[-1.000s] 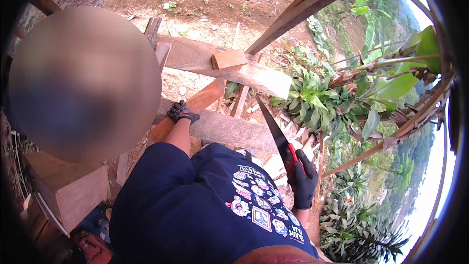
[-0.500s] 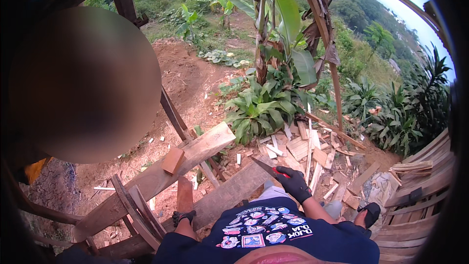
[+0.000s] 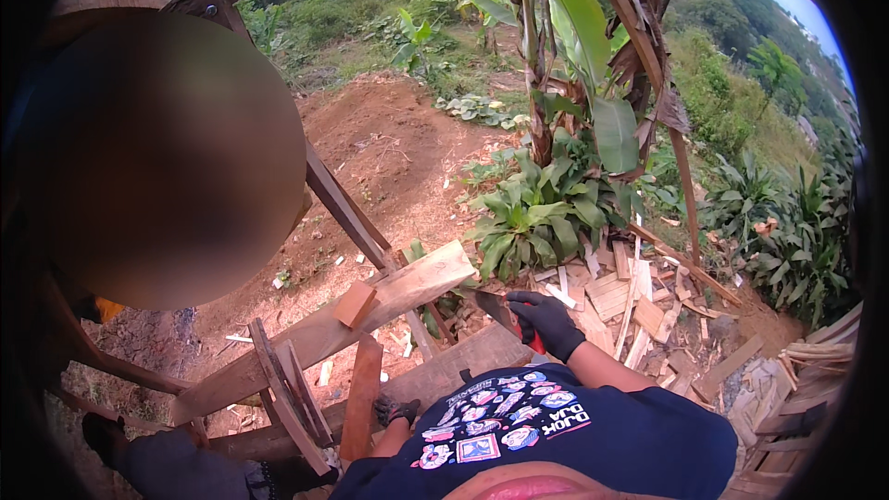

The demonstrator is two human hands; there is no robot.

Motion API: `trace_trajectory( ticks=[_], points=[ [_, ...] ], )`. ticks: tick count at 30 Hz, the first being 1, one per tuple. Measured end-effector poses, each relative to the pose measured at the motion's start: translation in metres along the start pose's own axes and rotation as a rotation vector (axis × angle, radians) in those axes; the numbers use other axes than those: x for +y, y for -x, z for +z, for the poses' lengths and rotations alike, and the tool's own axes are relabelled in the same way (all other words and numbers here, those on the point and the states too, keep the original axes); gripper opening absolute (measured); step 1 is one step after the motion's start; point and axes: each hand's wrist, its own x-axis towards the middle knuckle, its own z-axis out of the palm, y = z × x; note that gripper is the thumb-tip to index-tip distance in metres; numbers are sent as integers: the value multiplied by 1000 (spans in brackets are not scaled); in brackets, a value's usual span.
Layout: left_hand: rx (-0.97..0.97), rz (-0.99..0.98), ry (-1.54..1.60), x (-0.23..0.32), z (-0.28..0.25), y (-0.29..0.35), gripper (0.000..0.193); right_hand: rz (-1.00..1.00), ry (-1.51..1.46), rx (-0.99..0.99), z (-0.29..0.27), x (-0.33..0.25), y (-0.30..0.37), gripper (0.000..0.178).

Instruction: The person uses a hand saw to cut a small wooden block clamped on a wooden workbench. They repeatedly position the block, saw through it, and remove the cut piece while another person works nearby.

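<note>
Handsaw [image 3: 497,309] right of reddish board [image 3: 361,393] | right hand [image 3: 550,326] grips it | left hand [image 3: 398,410] beside board, hold unclear | firm support seems wise

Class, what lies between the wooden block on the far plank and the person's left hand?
In the head view, the upper end of the reddish-brown board lies between the wooden block and the left hand, past the edge of the far plank.
</note>
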Motion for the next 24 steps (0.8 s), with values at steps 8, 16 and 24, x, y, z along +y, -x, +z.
trace_trajectory(
  ticks=[8,16,24],
  points=[
    [-159,-79,69,-23,57,41,107,310,-52,-361,-5,-10,-30,16],
    [-216,-241,220,-57,91,132,122,179,16,-542,0,-17,-52,30],
    [-318,-400,451,-46,121,210,112,363,-66,-659,-22,-4,-57,50]
  ],
)
